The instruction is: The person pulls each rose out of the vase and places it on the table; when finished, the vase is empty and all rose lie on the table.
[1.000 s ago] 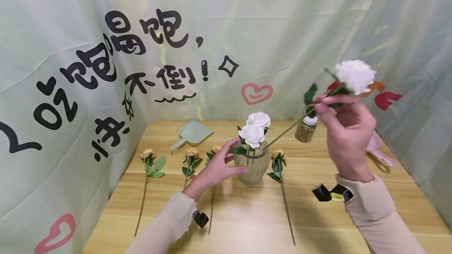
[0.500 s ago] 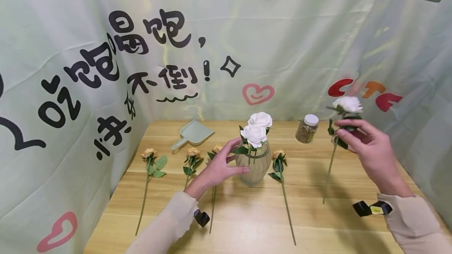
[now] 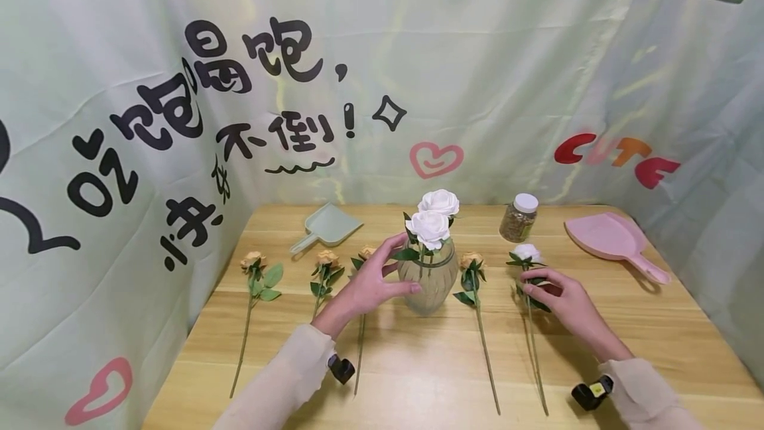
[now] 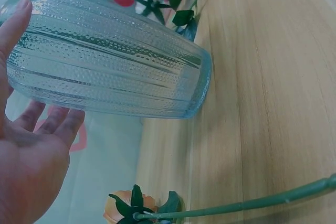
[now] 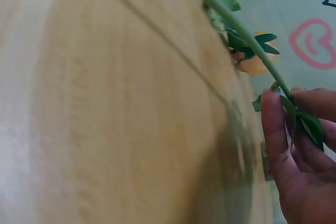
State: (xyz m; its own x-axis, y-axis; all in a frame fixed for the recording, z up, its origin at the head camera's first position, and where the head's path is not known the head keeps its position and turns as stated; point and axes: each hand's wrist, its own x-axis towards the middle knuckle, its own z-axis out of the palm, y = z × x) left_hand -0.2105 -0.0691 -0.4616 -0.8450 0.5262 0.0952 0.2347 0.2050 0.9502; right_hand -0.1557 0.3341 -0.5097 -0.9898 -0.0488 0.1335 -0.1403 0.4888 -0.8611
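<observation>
My left hand [image 3: 371,284] holds the left side of a ribbed glass vase [image 3: 431,287], thumb in front; the left wrist view shows the textured vase [image 4: 115,61] between thumb and fingers. Two white roses [image 3: 431,229] stand upright in it. To the right, my right hand [image 3: 566,304] pinches a white rose [image 3: 527,253] just below its bloom, with the stem pointing toward me, low over the table. In the right wrist view, thumb and fingers grip the green stem [image 5: 231,19] by its leaves; the bloom is out of sight there.
Several orange roses lie on the wooden table [image 3: 418,377]: one at far left [image 3: 253,260], one beside it [image 3: 326,259], one partly behind my left hand, one right of the vase [image 3: 471,262]. Behind are a grey-green dustpan [image 3: 331,224], a lidded jar [image 3: 518,219] and a pink dustpan [image 3: 609,236].
My right hand has drawn the white rose away from the vase mouth, carried it right, then lowered it toward the table right of the orange rose. The left hand stays on the vase.
</observation>
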